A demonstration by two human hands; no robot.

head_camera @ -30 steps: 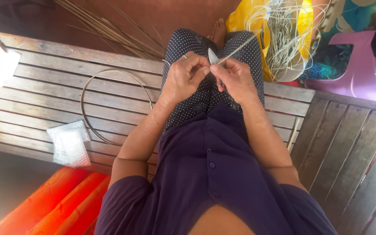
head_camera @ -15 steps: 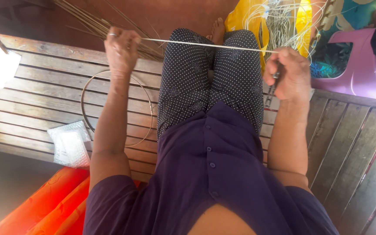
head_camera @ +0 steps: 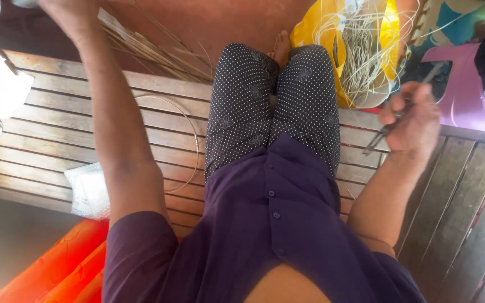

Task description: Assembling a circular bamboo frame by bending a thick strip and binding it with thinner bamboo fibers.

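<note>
Reading left to right: the left hand [head_camera: 68, 14] is raised far out over the slatted wooden bench [head_camera: 40, 118], partly cut off by the top edge; its grip cannot be told. No strand can be made out between the hands. A thin wire hoop [head_camera: 189, 132] lies flat on the slats beside the left forearm. The right hand [head_camera: 413, 118] is closed around a slim dark blade [head_camera: 385, 134], point slanting down-left, held nearest the yellow bag of pale strips [head_camera: 360, 50].
</note>
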